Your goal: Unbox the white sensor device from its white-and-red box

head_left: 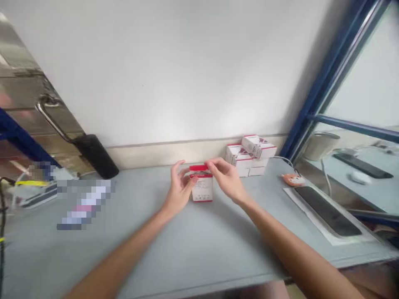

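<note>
A small white carton with a red top band [202, 186] stands upright on the grey table [187, 249], near the middle. My left hand [180, 186] grips its left side, thumb on the front face and fingers curled round. My right hand [226, 177] pinches the red top edge from the right, fingers closed on it. Both forearms reach in from the lower edge of the view.
A stack of like white-and-red cartons [250, 155] sits at the back right against the wall. An orange fox-shaped object [293, 179] and a dark keyboard on a white sheet [327, 211] lie right. A black cylinder [95, 155] leans at the back left; blurred items lie left.
</note>
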`<state>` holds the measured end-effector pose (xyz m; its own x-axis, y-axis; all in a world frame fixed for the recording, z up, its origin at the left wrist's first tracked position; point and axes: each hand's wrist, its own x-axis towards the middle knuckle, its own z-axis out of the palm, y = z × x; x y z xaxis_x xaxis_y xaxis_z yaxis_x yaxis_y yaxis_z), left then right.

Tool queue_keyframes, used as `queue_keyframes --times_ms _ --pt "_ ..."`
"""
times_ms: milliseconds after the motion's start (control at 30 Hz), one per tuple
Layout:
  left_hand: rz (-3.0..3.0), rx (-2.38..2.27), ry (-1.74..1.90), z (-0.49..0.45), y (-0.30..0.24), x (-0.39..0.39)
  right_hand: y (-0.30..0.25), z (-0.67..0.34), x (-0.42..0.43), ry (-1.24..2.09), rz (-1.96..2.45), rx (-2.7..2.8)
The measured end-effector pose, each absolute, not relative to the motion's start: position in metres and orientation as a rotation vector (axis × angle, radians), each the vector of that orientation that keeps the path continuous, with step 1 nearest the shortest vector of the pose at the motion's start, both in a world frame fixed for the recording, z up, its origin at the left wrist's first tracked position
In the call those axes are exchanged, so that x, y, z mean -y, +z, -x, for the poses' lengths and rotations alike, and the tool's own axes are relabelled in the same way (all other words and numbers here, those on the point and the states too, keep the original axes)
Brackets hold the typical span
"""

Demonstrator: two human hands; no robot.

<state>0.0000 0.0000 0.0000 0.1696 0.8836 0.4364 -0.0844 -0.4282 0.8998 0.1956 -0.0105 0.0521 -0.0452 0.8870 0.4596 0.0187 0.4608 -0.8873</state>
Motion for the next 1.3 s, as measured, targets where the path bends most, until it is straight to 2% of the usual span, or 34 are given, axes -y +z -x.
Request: queue_keyframes --times_ms 200,500,600,733,800,933,1033,1133,1300 --pt "-1.77 -0.837 1.393 0.003 0.001 0.0 0.047 -0.194 0.012 0.485 0.736 1.619" --pt "-1.711 -0.908 1.48 0.003 0.004 0.0 0.042 -0.21 0.015 0.368 0.749 1.926" --pt "-1.486 -1.005 1.575 0.006 0.002 -0.008 0.03 -0.203 0.014 0.512 0.898 1.967" --pt "-1.388 -1.068 1.496 0.019 0.001 -0.023 0.011 -0.192 0.009 0.828 0.971 1.917" --pt "-1.382 -1.113 1.453 0.027 0.0 -0.029 0.007 -0.188 0.008 0.708 1.014 1.896" --pt "-1.402 -1.285 1.438 0.041 -0.006 -0.039 0.005 -0.182 0.011 0.19 1.093 2.016" --pt "-1.444 -1.396 1.422 0.048 -0.01 -0.046 -0.002 -0.173 0.015 -0.075 1.016 2.205" --pt "-1.483 -1.472 1.395 0.055 -0.011 -0.05 -0.014 -0.161 0.017 -0.163 0.884 2.334" --pt "-1.564 -1.565 1.371 0.064 -0.012 -0.054 -0.019 -0.144 0.008 -0.047 0.871 2.329"
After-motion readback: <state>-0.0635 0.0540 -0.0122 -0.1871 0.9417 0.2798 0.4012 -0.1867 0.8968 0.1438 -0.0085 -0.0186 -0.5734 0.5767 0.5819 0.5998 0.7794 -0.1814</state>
